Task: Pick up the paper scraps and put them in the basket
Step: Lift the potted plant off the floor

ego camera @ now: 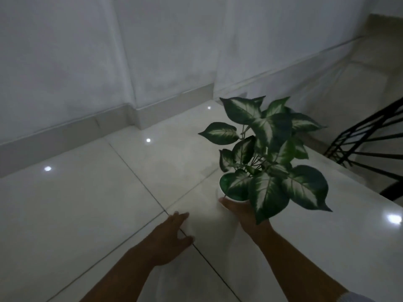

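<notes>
Hands: our right hand (239, 211) is clamped on a white pot (226, 198) holding a green-and-white plant (268, 153), right of centre. Our left hand (172, 236) lies spread, fingers apart, on the glossy tiled floor (76, 203). We cannot see paper scraps or basket.

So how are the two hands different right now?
The right hand is wrapped around the white pot of the leafy plant, its grip shut on it, while the left hand holds nothing. The left hand is open with fingers spread, low over the tiled floor; the right hand is partly hidden by leaves. Both are bare and reach forward.
</notes>
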A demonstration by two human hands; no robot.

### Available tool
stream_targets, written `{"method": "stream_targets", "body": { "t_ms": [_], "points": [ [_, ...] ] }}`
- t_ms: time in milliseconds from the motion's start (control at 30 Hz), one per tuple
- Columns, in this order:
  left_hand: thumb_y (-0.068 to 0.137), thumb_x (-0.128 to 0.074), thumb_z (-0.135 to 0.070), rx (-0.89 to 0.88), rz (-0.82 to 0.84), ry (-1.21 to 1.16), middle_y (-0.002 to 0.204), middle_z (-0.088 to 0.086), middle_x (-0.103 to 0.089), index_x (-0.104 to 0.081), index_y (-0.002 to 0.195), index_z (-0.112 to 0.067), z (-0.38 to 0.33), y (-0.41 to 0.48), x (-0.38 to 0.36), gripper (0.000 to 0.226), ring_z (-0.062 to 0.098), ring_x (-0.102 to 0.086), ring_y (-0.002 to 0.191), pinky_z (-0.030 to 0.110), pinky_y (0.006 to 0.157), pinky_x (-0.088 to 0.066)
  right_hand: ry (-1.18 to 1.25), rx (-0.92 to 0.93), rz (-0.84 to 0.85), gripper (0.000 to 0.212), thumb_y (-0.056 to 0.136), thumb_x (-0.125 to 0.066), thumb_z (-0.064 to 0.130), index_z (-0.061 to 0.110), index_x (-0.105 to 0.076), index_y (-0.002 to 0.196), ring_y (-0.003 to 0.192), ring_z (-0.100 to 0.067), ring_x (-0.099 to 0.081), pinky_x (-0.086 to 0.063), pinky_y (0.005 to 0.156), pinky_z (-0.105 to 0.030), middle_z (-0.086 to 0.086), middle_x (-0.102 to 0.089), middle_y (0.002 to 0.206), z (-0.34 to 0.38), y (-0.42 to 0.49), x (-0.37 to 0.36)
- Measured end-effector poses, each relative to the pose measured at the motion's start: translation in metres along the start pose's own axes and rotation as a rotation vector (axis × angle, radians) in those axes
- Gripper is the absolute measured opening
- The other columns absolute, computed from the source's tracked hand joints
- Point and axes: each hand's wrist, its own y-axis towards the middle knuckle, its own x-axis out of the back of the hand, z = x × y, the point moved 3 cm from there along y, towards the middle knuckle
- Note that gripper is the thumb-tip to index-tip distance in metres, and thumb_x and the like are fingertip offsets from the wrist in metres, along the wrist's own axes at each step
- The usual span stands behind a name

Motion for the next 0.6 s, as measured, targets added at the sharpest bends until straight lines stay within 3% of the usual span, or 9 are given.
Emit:
{"method": "stream_targets", "body": {
  "t_ms": [67, 200, 333, 433, 600],
  "points": [
    [0.088, -0.06, -0.045, -0.024, -0.107, -0.069, 0.159, -0.003, -0.023, -0.022, 0.15, -0.027, 0.011, -0.011, 0.023, 0.074, 0.01, -0.023, 0.144, 0.018, 0.113, -0.015, 0.058, 0.103, -0.02, 0.051, 0.059, -0.091, 0.021, 0.029, -0.065, 0.102, 0.091, 0.011, -0.063, -0.044, 0.067, 0.003, 0.021, -0.068, 0.1, 0.034, -0.013, -0.03],
    [0.088, -0.063, -0.036, -0.008, -0.233, -0.192, 0.149, -0.005, -0.041, -0.03, 0.146, -0.029, 0.039, -0.035, 0.073, 0.067, 0.012, -0.042, 0.133, 0.018, 0.102, -0.031, 0.11, 0.175, 0.118, 0.053, 0.058, -0.091, 0.013, 0.032, -0.059, 0.096, 0.076, 0.025, -0.057, -0.039, 0.057, 0.007, 0.025, -0.062, 0.094, 0.084, -0.035, -0.089],
    [0.089, -0.059, -0.018, 0.0, -0.332, -0.343, 0.15, 0.001, -0.04, -0.03, 0.146, -0.03, 0.068, -0.056, 0.12, 0.065, 0.015, -0.038, 0.137, 0.027, 0.108, -0.035, 0.104, 0.232, 0.297, 0.047, 0.06, -0.091, 0.016, 0.037, -0.062, 0.09, 0.087, 0.017, -0.061, -0.043, 0.064, 0.003, 0.023, -0.065, 0.099, 0.123, -0.051, -0.149],
    [0.089, -0.049, -0.002, 0.026, -0.431, -0.504, 0.151, 0.002, -0.038, -0.033, 0.144, -0.03, 0.101, -0.071, 0.157, 0.063, 0.016, -0.036, 0.138, 0.039, 0.111, -0.037, 0.057, 0.287, 0.4, 0.053, 0.063, -0.089, 0.025, 0.048, -0.051, 0.091, 0.098, 0.004, -0.059, -0.042, 0.085, -0.014, 0.024, -0.06, 0.104, 0.159, -0.063, -0.206],
    [0.084, -0.04, 0.009, -0.006, -0.542, -0.827, 0.137, -0.009, -0.052, -0.045, 0.13, -0.035, 0.132, -0.078, 0.21, 0.063, 0.01, -0.052, 0.123, 0.043, 0.102, -0.046, 0.083, 0.384, 0.523, 0.055, 0.067, -0.087, 0.017, 0.045, -0.043, 0.084, 0.089, 0.006, -0.053, -0.04, 0.092, -0.02, 0.033, -0.047, 0.094, 0.211, -0.068, -0.282]
  ]
}}
